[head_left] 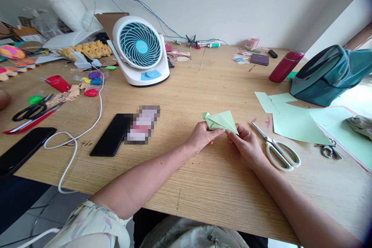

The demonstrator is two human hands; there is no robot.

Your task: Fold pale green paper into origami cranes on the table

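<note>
Head view: left hand and right hand each pinch the folded green paper just above the wooden table. Uneven finger pressure could skew its crease; white-handled scissors lie near the right wrist.

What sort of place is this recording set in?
Probably a home craft table: folded green paper held in both hands, scissors beside loose green sheets, and a small desk fan.
</note>
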